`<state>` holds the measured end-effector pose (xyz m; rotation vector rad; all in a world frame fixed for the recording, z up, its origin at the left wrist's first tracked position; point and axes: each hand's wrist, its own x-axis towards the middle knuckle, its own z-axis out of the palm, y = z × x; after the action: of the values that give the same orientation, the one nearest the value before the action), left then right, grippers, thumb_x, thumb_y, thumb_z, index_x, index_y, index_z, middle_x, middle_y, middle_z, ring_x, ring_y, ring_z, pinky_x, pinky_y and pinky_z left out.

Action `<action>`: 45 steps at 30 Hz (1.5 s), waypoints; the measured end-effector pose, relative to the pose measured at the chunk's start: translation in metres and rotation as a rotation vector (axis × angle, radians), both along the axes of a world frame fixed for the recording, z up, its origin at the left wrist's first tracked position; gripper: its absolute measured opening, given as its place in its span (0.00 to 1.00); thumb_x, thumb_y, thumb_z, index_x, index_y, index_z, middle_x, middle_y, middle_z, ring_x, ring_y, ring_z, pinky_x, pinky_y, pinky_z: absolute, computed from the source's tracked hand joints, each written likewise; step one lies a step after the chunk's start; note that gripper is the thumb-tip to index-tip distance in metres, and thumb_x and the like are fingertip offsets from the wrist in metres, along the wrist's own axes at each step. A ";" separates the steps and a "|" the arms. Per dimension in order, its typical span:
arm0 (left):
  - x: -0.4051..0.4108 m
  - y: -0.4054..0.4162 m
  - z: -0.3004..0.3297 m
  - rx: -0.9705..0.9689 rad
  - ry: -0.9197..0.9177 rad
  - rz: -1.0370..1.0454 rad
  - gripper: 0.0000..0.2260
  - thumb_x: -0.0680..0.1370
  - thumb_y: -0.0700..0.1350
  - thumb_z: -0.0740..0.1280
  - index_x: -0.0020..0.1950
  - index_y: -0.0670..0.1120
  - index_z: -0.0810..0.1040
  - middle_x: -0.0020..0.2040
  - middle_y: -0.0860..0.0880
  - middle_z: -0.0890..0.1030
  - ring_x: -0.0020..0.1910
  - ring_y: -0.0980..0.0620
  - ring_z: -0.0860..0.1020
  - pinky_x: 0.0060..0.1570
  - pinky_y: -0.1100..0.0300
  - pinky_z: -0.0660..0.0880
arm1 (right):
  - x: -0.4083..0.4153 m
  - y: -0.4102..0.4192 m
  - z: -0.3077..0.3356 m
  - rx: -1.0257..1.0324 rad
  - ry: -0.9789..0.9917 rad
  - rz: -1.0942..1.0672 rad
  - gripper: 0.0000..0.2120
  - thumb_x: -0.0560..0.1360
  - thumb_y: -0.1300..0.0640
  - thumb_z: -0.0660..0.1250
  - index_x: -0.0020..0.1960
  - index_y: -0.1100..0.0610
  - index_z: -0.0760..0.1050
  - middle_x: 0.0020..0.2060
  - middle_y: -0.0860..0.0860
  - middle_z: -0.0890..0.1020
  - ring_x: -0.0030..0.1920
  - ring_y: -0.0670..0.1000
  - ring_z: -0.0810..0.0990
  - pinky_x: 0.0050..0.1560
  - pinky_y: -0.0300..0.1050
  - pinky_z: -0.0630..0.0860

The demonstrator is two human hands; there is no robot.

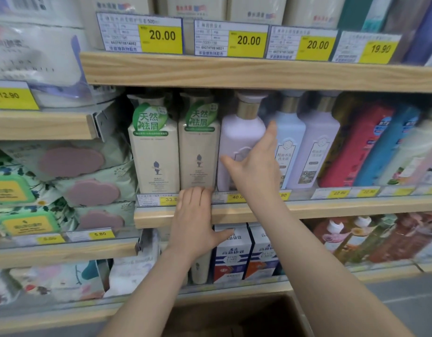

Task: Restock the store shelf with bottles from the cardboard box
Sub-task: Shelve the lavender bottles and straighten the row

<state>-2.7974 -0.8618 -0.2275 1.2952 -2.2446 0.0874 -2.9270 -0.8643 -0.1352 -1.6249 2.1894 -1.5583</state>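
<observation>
A pale lilac bottle (237, 137) with a gold collar stands on the middle wooden shelf (331, 207), between two cream bottles with green labels (198, 152) and a light blue bottle (289, 142). My right hand (255, 161) wraps around the front of the lilac bottle, thumb to the left and fingers up its right side. My left hand (195, 220) lies flat against the shelf's front edge, fingertips at the base of the second cream bottle, thumb spread to the right. The open cardboard box (224, 317) sits low in front of me, its inside dark.
Price tags line each shelf edge. Red, blue and white bottles (370, 147) fill the right of the middle shelf. Wet-wipe packs (71, 181) are stacked at left. Boxed products (234, 254) stand on the lower shelf; cream bottles fill the top shelf.
</observation>
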 end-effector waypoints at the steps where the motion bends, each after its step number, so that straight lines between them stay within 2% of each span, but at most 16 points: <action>1: 0.000 0.000 0.000 0.001 0.000 0.002 0.41 0.60 0.68 0.70 0.64 0.45 0.67 0.55 0.49 0.71 0.57 0.48 0.67 0.64 0.54 0.63 | 0.001 -0.002 0.002 0.002 0.052 -0.018 0.51 0.66 0.47 0.73 0.75 0.52 0.42 0.61 0.56 0.70 0.52 0.64 0.78 0.42 0.48 0.69; 5: -0.001 0.000 0.000 0.009 0.011 -0.005 0.41 0.60 0.69 0.69 0.63 0.45 0.67 0.55 0.49 0.71 0.57 0.48 0.67 0.65 0.54 0.63 | 0.005 -0.009 0.004 0.024 0.165 -0.054 0.44 0.68 0.49 0.71 0.75 0.52 0.48 0.57 0.57 0.66 0.47 0.65 0.77 0.38 0.48 0.65; 10: 0.000 0.000 0.000 0.006 0.027 -0.021 0.41 0.60 0.69 0.69 0.64 0.44 0.67 0.56 0.49 0.71 0.57 0.49 0.66 0.66 0.55 0.61 | 0.011 -0.018 0.005 0.037 0.205 -0.058 0.40 0.71 0.51 0.69 0.75 0.52 0.48 0.60 0.59 0.65 0.49 0.66 0.77 0.41 0.53 0.74; 14: 0.000 0.000 -0.001 -0.023 0.036 -0.031 0.41 0.60 0.69 0.68 0.63 0.44 0.67 0.55 0.49 0.71 0.56 0.49 0.66 0.66 0.55 0.60 | 0.017 -0.023 0.004 0.044 0.197 -0.078 0.40 0.72 0.52 0.69 0.75 0.53 0.48 0.62 0.60 0.64 0.51 0.66 0.77 0.45 0.58 0.76; 19: 0.002 0.000 -0.001 -0.036 0.032 -0.036 0.41 0.60 0.71 0.62 0.63 0.44 0.67 0.56 0.49 0.72 0.57 0.49 0.67 0.66 0.56 0.57 | 0.018 -0.021 0.002 0.043 0.194 -0.067 0.39 0.73 0.52 0.68 0.75 0.52 0.48 0.65 0.60 0.62 0.55 0.65 0.75 0.48 0.58 0.76; 21: 0.002 0.000 -0.002 -0.049 0.032 -0.038 0.41 0.60 0.71 0.60 0.63 0.44 0.67 0.56 0.49 0.72 0.57 0.49 0.67 0.66 0.57 0.56 | 0.016 -0.019 0.003 0.051 0.244 -0.087 0.40 0.73 0.50 0.69 0.76 0.52 0.48 0.66 0.60 0.61 0.56 0.64 0.74 0.47 0.58 0.76; 24: 0.002 -0.001 -0.002 -0.048 0.029 -0.047 0.42 0.60 0.71 0.61 0.65 0.44 0.67 0.56 0.49 0.72 0.58 0.48 0.67 0.67 0.55 0.59 | 0.012 -0.015 0.007 0.077 0.364 -0.155 0.41 0.71 0.47 0.70 0.75 0.52 0.50 0.68 0.59 0.61 0.58 0.60 0.72 0.42 0.54 0.77; 28: 0.006 0.002 -0.002 0.009 0.066 -0.080 0.40 0.65 0.66 0.68 0.70 0.45 0.63 0.64 0.49 0.69 0.65 0.49 0.65 0.71 0.56 0.58 | 0.002 0.001 0.007 0.094 0.483 -0.132 0.42 0.70 0.47 0.71 0.75 0.54 0.51 0.69 0.58 0.62 0.62 0.59 0.67 0.42 0.53 0.76; 31: 0.016 0.008 0.007 -0.020 0.209 -0.038 0.36 0.69 0.57 0.71 0.71 0.46 0.62 0.68 0.48 0.69 0.67 0.50 0.65 0.69 0.54 0.64 | -0.002 0.017 -0.001 0.074 0.520 0.017 0.40 0.69 0.51 0.72 0.74 0.56 0.55 0.69 0.59 0.63 0.62 0.61 0.68 0.47 0.55 0.77; 34: 0.034 0.007 0.019 -0.161 0.383 0.089 0.34 0.70 0.49 0.72 0.71 0.43 0.62 0.67 0.44 0.69 0.66 0.47 0.65 0.67 0.50 0.66 | 0.004 0.029 -0.012 0.066 0.517 0.152 0.36 0.71 0.51 0.71 0.73 0.56 0.57 0.70 0.57 0.63 0.64 0.59 0.69 0.48 0.53 0.77; 37: 0.054 0.001 0.030 -0.145 0.490 0.202 0.38 0.69 0.46 0.74 0.73 0.43 0.58 0.70 0.42 0.64 0.68 0.45 0.62 0.67 0.49 0.64 | 0.014 0.025 -0.010 0.034 0.437 0.197 0.36 0.73 0.48 0.68 0.74 0.56 0.55 0.72 0.53 0.60 0.70 0.53 0.64 0.54 0.49 0.75; 40: 0.057 -0.007 0.039 -0.110 0.478 0.260 0.43 0.69 0.46 0.75 0.76 0.41 0.52 0.72 0.38 0.60 0.69 0.41 0.59 0.66 0.45 0.64 | 0.026 0.016 0.002 -0.027 0.310 0.222 0.36 0.73 0.49 0.68 0.74 0.57 0.55 0.72 0.52 0.60 0.68 0.50 0.63 0.57 0.50 0.73; 43: 0.049 -0.017 0.045 -0.095 0.446 0.326 0.48 0.67 0.46 0.76 0.77 0.42 0.48 0.71 0.36 0.61 0.68 0.37 0.62 0.64 0.44 0.66 | 0.037 0.008 0.007 -0.080 0.273 0.224 0.36 0.73 0.51 0.69 0.73 0.57 0.55 0.72 0.53 0.60 0.63 0.47 0.61 0.55 0.51 0.73; 45: 0.045 -0.022 0.044 -0.090 0.461 0.369 0.50 0.67 0.48 0.76 0.77 0.44 0.44 0.71 0.36 0.61 0.66 0.36 0.64 0.61 0.43 0.69 | 0.042 0.000 0.010 -0.104 0.243 0.247 0.37 0.72 0.53 0.70 0.74 0.57 0.54 0.73 0.54 0.59 0.63 0.48 0.61 0.57 0.50 0.71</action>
<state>-2.7519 -0.8834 -0.1833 1.4895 -1.5878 0.0195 -2.8850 -0.8648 -0.1250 -2.1238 1.9357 -1.4979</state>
